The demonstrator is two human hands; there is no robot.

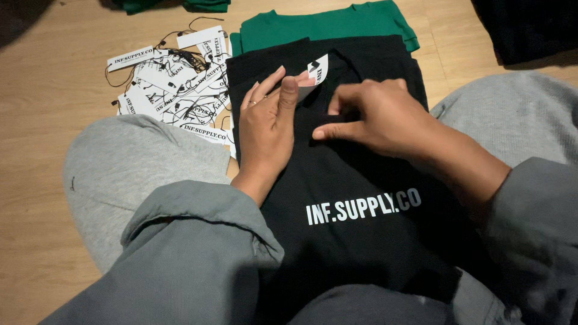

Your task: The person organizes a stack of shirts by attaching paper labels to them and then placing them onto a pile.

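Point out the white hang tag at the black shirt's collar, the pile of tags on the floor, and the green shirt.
white hang tag (317, 70), head view, its upper printed face.
pile of tags (174, 90), head view, middle of the heap.
green shirt (325, 25), head view, its chest.

A small white paper tag (317, 70) with black print stood at the far edge of the black garment (361, 241), just beside the left hand (268, 129). To the far left, a loose heap of white rectangular tags (174, 90) with black strings lay on the wooden floor (48, 90).
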